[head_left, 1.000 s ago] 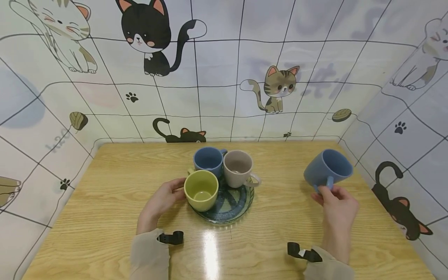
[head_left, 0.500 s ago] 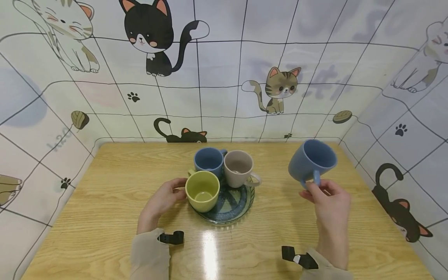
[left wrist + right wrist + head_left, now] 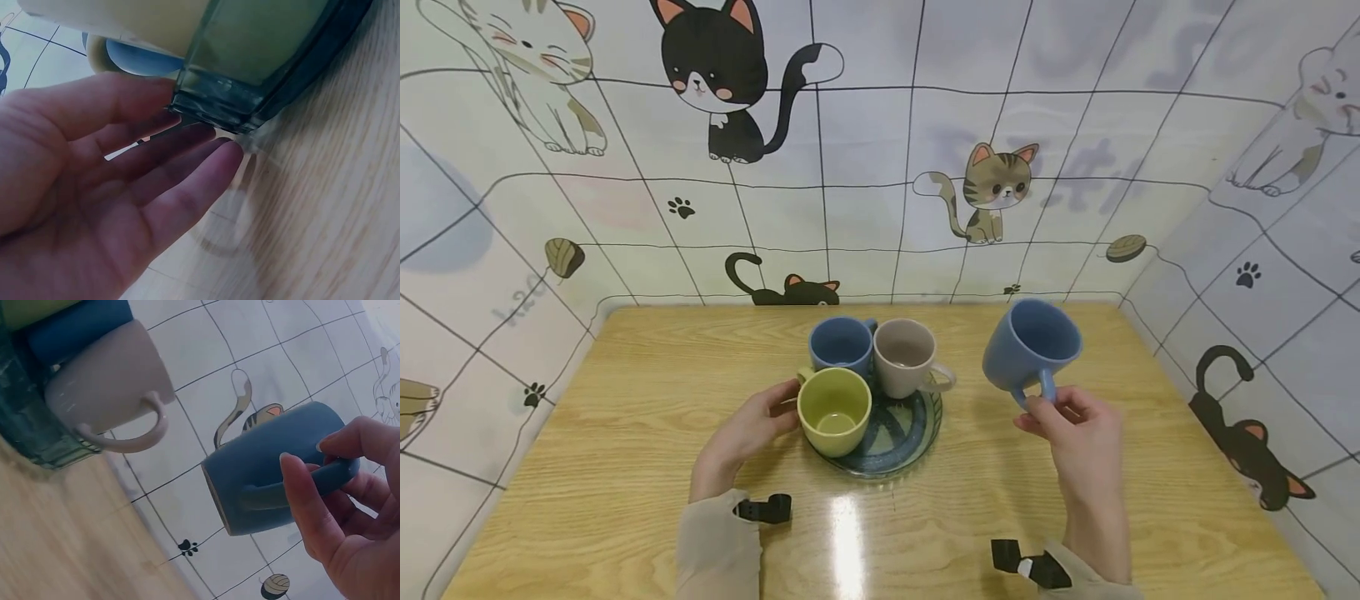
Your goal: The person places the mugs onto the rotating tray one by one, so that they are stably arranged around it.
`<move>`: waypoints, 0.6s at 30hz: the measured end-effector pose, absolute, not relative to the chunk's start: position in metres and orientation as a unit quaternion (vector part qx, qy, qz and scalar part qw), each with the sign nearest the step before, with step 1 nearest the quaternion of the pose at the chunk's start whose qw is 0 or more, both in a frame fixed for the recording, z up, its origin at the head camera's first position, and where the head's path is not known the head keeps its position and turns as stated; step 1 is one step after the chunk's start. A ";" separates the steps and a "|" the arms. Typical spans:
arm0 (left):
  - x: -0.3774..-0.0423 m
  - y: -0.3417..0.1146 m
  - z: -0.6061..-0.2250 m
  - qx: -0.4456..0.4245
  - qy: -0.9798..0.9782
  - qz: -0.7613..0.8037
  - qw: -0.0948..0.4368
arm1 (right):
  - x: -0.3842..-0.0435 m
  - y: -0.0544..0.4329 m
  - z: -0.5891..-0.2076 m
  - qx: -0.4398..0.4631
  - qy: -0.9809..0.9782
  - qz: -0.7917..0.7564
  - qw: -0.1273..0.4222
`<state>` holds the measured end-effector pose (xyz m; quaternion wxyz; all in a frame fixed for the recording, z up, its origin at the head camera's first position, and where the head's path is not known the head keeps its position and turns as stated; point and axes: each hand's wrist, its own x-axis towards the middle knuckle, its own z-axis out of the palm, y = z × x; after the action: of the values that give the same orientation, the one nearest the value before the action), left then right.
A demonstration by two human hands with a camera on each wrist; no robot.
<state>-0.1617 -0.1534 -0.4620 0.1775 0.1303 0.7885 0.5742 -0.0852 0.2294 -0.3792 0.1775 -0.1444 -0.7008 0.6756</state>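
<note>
My right hand [image 3: 1084, 433] pinches the handle of a blue mug [image 3: 1018, 358], holding it tilted above the table right of a round green glass plate [image 3: 917, 446]. In the right wrist view, thumb and fingers close on that handle, and the mug [image 3: 269, 469] lies almost sideways. On the plate, a yellow-green mug [image 3: 835, 412] stands in front, a second blue mug [image 3: 841, 343] behind it and a beige-pink mug [image 3: 904, 358] to the right. My left hand [image 3: 748, 429] is beside the yellow-green mug; its loosely extended fingers [image 3: 206, 178] touch the plate's thick side [image 3: 219, 100].
The wooden table [image 3: 647, 400] meets a wall [image 3: 872, 208] covered in cat-patterned cloth at the back and both sides. The beige-pink mug's handle [image 3: 134, 440] sticks out past the plate rim, toward the held mug. Front right of the plate shows bare tabletop.
My right hand has carried the blue mug leftward and slightly upward, closer to the plate. My left hand and the mugs on the plate keep their places.
</note>
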 end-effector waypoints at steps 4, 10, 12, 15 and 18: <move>-0.162 -0.154 -0.466 0.145 0.777 0.585 0.184 | -0.083 0.227 -0.389 -0.132 -0.707 0.676 0.161; -0.159 -0.156 -0.470 0.151 0.764 0.598 0.189 | -0.079 0.215 -0.400 -0.102 -0.718 0.676 0.133; -0.160 -0.157 -0.471 0.152 0.761 0.601 0.193 | -0.078 0.212 -0.400 -0.096 -0.720 0.676 0.128; -0.161 -0.158 -0.470 0.158 0.758 0.601 0.198 | -0.075 0.209 -0.399 -0.089 -0.718 0.679 0.125; -0.162 -0.158 -0.468 0.158 0.756 0.602 0.203 | -0.071 0.205 -0.398 -0.081 -0.713 0.685 0.123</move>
<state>-0.1618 -0.1583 -0.4681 0.2025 0.1582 0.7562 0.6017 -0.0713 0.2055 -0.3980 0.1233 -0.0811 -0.7134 0.6850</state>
